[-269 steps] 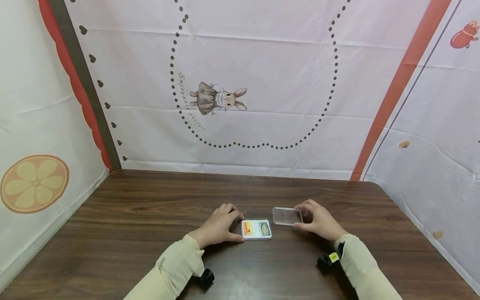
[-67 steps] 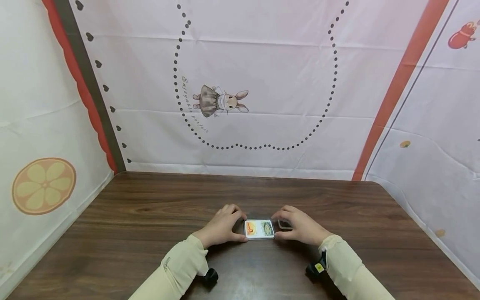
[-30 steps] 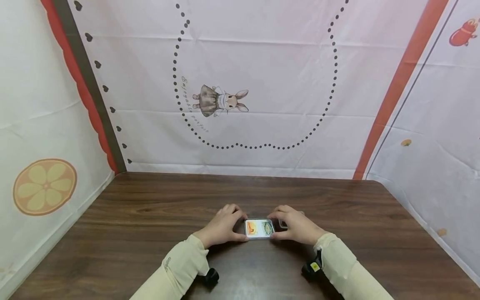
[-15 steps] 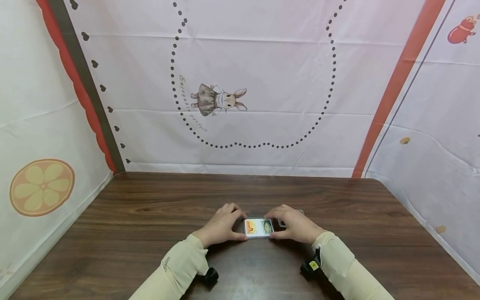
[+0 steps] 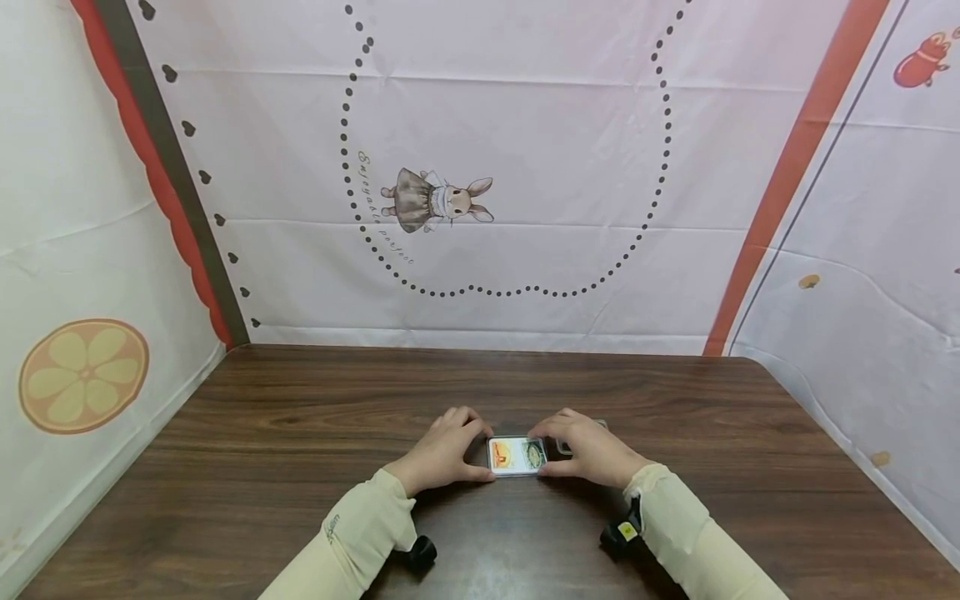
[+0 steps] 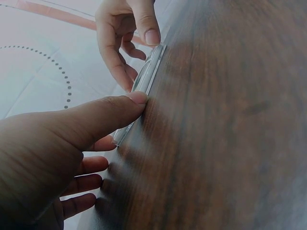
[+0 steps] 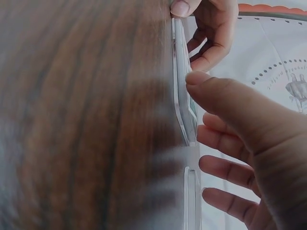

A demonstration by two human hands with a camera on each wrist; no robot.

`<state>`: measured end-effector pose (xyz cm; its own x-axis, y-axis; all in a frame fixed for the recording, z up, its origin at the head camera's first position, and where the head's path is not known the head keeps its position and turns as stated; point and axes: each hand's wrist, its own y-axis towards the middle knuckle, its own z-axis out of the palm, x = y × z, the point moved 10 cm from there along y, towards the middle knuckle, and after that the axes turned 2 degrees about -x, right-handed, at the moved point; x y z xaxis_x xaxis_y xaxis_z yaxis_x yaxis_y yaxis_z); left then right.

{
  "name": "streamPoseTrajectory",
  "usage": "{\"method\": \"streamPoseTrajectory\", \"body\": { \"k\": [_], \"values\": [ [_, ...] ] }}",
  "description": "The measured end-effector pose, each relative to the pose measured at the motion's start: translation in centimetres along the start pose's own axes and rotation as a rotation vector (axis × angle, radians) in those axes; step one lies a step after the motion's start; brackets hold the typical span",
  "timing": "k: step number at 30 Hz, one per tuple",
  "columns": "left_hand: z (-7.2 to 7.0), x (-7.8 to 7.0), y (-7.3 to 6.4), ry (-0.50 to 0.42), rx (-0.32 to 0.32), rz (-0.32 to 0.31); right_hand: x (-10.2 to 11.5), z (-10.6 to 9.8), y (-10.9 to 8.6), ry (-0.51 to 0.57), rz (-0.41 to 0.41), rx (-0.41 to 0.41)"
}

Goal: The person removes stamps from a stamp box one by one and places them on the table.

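A clear case of picture cards (image 5: 516,456) lies flat on a wood-grain table (image 5: 337,392), between a person's hands. The left hand (image 5: 444,454) pinches its left end, thumb on the near edge, index finger opposite; the right hand (image 5: 594,450) pinches the right end likewise. A second clear piece (image 7: 192,199) sits just beside, partly behind the right hand. Script on the backdrop (image 5: 525,117) reads "Enjoyable", then apparently "perfect". A yellow label (image 5: 627,530) at the right wrist is too small to read.
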<state>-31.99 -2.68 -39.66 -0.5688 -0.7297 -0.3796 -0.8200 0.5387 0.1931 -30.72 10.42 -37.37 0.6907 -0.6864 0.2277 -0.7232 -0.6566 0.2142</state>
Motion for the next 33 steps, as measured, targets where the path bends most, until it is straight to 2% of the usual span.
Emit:
{"method": "streamPoseTrajectory", "body": {
  "k": [33],
  "values": [
    [0.03, -0.04, -0.01, 0.012, 0.005, 0.006, -0.56, -0.27, -0.1, -0.051, 0.071, -0.006]
  ]
}}
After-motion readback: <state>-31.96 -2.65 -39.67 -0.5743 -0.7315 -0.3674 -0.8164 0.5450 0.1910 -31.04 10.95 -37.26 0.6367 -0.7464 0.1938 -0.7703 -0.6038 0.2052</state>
